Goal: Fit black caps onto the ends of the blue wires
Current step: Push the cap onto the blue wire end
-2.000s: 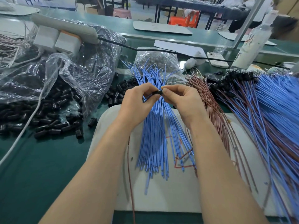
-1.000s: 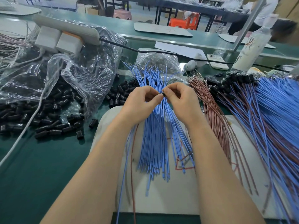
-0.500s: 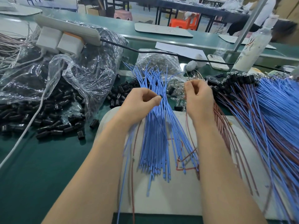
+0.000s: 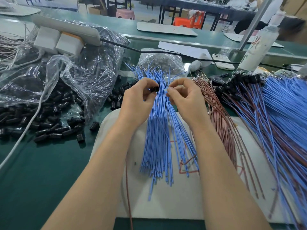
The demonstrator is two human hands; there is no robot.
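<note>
Blue wires (image 4: 159,138) lie in a loose bundle down the middle of the head view. Their near ends rest on a white board (image 4: 166,201) and their far ends fan out toward a small clear bag (image 4: 161,59). Above the far half of this bundle we see both hands raised, close to each other but not touching.

Our left hand (image 4: 137,100) pinches one black cap (image 4: 155,88) between thumb and forefinger, with the other fingers curled under. Our right hand (image 4: 184,98) has thumb and forefinger closed on a small pale tip (image 4: 166,89). It is too small for us to tell what trails from it behind the hand. Cap and tip face each other across a narrow gap.

To the left, loose black caps (image 4: 49,128) are scattered over the green tabletop (image 4: 33,180) and spill from a crumpled clear plastic bag (image 4: 79,68). A white power strip (image 4: 66,27) with two plugged-in adapters (image 4: 58,40) sits on top of that bag.

Just right of the hands lies a bundle of brown wires (image 4: 221,117). Beyond it is a broad pile of capped wires (image 4: 282,113), blue and brown mixed, with their black ends gathered at the far side. Farther back stand a white bottle (image 4: 259,45) and a phone (image 4: 222,61) lying face down.
</note>
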